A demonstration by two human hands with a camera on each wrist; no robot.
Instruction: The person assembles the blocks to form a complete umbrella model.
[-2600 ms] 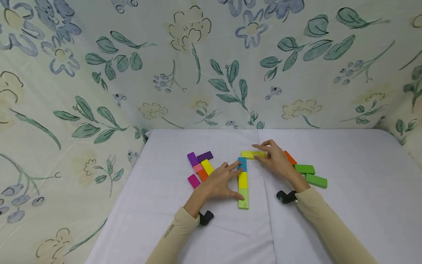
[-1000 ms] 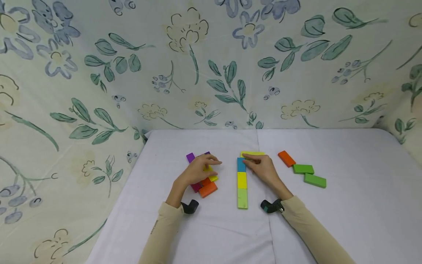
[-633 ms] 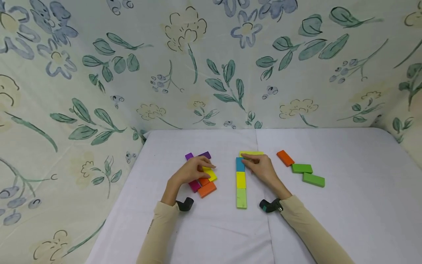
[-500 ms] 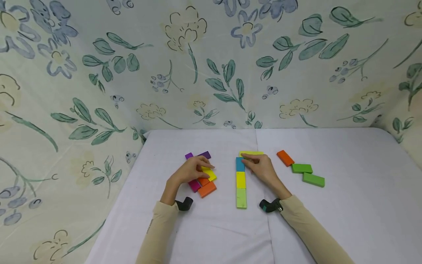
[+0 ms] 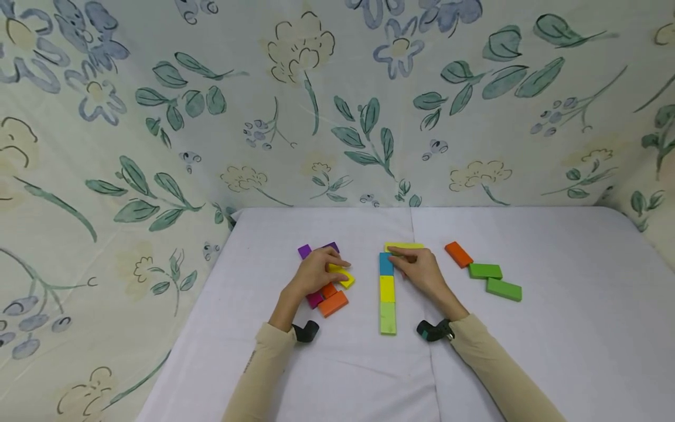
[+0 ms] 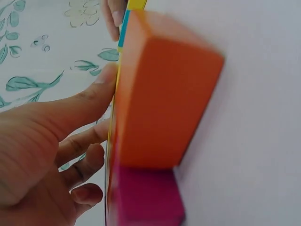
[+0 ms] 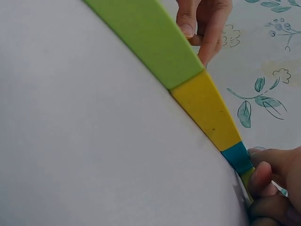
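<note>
My left hand (image 5: 316,271) pinches a yellow block (image 5: 348,281) between thumb and fingers at the left pile. Under and around that hand lie an orange block (image 5: 333,303), a magenta block (image 5: 314,300) and purple blocks (image 5: 304,251). My right hand (image 5: 422,271) touches the joint where a blue block (image 5: 387,268) meets a yellow-green block (image 5: 413,245) lying crosswise. Its thumb tip lies on the blue one, the index finger over the yellow-green one. Below the blue follow a yellow block (image 7: 207,110) and a light green block (image 7: 155,42) in one straight column.
To the right lie an orange block (image 5: 459,254) and two green blocks (image 5: 504,289), end to end in a slanting chain. A white cloth (image 5: 580,328) covers the table, and flowered fabric (image 5: 316,146) hangs behind it.
Over the last half second the yellow block in the left hand has shifted right, away from the pile. Earlier, my left hand left the column; the right slid left along the yellow-green block.
</note>
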